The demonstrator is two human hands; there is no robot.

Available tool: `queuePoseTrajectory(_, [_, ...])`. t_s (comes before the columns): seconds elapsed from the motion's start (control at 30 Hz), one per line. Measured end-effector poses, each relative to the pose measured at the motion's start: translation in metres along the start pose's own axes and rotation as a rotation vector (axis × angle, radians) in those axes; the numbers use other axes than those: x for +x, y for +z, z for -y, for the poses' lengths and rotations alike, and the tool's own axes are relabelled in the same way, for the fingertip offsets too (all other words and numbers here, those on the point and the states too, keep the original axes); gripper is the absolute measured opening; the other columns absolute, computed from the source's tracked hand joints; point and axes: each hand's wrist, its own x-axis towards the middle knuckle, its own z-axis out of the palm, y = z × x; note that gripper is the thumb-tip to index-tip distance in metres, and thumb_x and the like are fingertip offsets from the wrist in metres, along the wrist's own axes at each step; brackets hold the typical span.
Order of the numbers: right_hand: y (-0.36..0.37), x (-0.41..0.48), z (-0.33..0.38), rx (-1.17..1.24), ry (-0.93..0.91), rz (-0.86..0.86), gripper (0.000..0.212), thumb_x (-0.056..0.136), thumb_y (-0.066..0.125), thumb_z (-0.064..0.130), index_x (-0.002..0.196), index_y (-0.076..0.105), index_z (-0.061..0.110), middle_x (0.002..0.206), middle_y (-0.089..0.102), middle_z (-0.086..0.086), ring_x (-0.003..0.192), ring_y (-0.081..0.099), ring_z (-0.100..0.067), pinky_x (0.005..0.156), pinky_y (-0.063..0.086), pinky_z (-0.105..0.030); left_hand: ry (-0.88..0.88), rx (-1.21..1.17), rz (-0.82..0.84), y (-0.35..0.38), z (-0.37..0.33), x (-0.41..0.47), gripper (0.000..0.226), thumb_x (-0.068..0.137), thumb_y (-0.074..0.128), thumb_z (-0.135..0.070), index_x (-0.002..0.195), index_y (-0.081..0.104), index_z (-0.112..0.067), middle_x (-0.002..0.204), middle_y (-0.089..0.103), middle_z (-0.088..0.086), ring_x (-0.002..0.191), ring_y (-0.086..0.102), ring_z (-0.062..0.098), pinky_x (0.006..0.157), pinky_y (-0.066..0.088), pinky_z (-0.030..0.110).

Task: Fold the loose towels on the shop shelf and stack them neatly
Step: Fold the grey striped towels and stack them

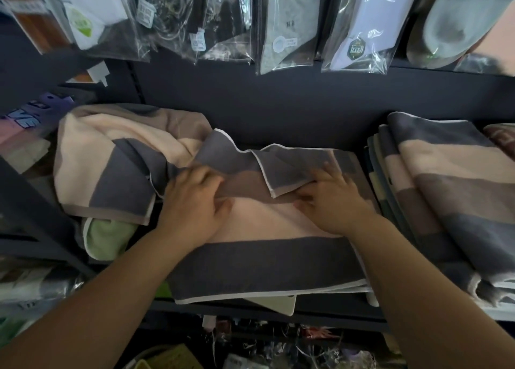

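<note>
Striped towel [264, 260] mid-shelf, far edge flipped back. Left hand [195, 201] fingers curled, pinching fold. Right hand [331, 204] on flap, fingers blurred; cannot tell grasp. Towel heap [111, 159] left, half hiding green towel [108, 237]. Folded stack [446, 190] right, cut off.

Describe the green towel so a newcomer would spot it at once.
Start at the dark shelf of striped towels. Toward its left lies a rumpled striped heap; the green towel pokes out beneath its front edge. It alone is plain green, not striped.
</note>
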Motion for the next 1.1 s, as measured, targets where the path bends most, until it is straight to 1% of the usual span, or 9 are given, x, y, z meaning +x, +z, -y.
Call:
queuePoseTrajectory(0.13, [0.016,0.021,-0.008,0.079,-0.079,-0.018,0.048,0.101,0.049,0.044,0.148,0.047,0.033,0.163,0.028,0.007,0.156,0.012,-0.024,0.124,0.01,-0.057,-0.036,0.099,0.135,-0.001,-0.004,0.017,0.09,0.078,0.016,-0.075,0.144,0.051,-0.024,0.158,0.038,0.006,0.148,0.028,0.031,0.119,0.018,0.057])
queuePoseTrajectory(0.23, [0.004,0.03,-0.014,0.432,-0.06,-0.215,0.042,0.097,0.064,0.028,0.136,0.06,0.014,0.141,0.054,-0.009,0.135,0.048,-0.03,0.113,0.033,-0.034,-0.054,0.133,0.148,-0.005,-0.002,0.023,0.097,0.076,0.008,-0.079,0.151,0.04,-0.027,0.165,0.027,0.004,0.153,0.017,0.027,0.121,0.015,0.056])
queuePoseTrajectory(0.3, [-0.011,0.038,-0.024,0.617,0.113,-0.363,0.042,0.094,0.069,0.022,0.132,0.064,0.005,0.134,0.06,-0.017,0.126,0.055,-0.032,0.103,0.038,-0.029,-0.062,0.14,0.166,-0.009,-0.003,0.028,0.097,0.076,0.007,-0.081,0.154,0.034,-0.029,0.168,0.02,0.003,0.154,0.013,0.027,0.121,0.016,0.056])
queuePoseTrajectory(0.4, [-0.026,0.049,-0.047,0.691,0.355,-0.441,0.043,0.09,0.074,0.03,0.123,0.069,0.002,0.121,0.069,-0.017,0.116,0.062,-0.032,0.098,0.046,-0.035,-0.076,0.105,0.17,-0.013,-0.008,0.035,0.093,0.077,0.018,-0.083,0.152,0.036,-0.031,0.165,0.023,0.004,0.148,0.023,0.032,0.118,0.028,0.053])
queuePoseTrajectory(0.53, [-0.016,0.059,-0.058,0.535,0.394,-0.243,0.043,0.092,0.071,0.034,0.117,0.069,-0.001,0.12,0.068,-0.022,0.116,0.062,-0.037,0.093,0.047,-0.035,-0.194,-0.065,0.092,-0.008,-0.002,0.064,0.068,0.091,0.054,-0.06,0.147,0.043,-0.024,0.149,0.043,0.009,0.131,0.045,0.036,0.103,0.044,0.047])
queuePoseTrajectory(0.73, [0.015,0.054,-0.052,0.561,0.429,-0.306,0.052,0.091,0.07,0.032,0.137,0.058,0.011,0.138,0.058,-0.018,0.134,0.045,-0.035,0.104,0.042,-0.035,-0.28,-0.128,0.144,-0.005,0.002,0.115,0.06,0.098,0.056,-0.045,0.15,0.041,-0.019,0.146,0.052,0.011,0.128,0.053,0.034,0.1,0.043,0.04])
queuePoseTrajectory(0.83, [0.026,0.05,-0.052,0.573,0.454,-0.309,0.044,0.092,0.069,0.034,0.129,0.065,0.012,0.126,0.066,-0.018,0.122,0.055,-0.035,0.095,0.047,-0.035,-0.309,-0.367,0.19,-0.005,0.005,0.135,0.064,0.095,0.064,-0.04,0.153,0.038,-0.032,0.146,0.053,0.005,0.128,0.054,0.028,0.104,0.046,0.037])
queuePoseTrajectory(0.97, [0.035,0.044,-0.049,0.55,0.455,-0.268,0.038,0.091,0.066,0.037,0.123,0.069,0.016,0.121,0.067,-0.014,0.106,0.065,-0.032,0.087,0.052,-0.033,-0.356,-0.64,0.358,-0.004,0.011,0.147,0.025,0.092,0.071,-0.019,0.117,0.066,-0.016,0.104,0.069,0.004,0.096,0.065,0.021,0.075,0.05,0.027])
queuePoseTrajectory(1.1, [0.046,0.032,-0.036,0.393,0.399,-0.368,0.041,0.094,0.063,0.032,0.127,0.066,0.009,0.131,0.056,-0.017,0.109,0.061,-0.04,0.088,0.051,-0.04,-0.365,-0.787,0.284,-0.012,0.03,0.147,0.014,0.085,0.075,-0.005,0.084,0.065,-0.015,0.081,0.067,0.011,0.082,0.067,0.026,0.074,0.054,0.038])
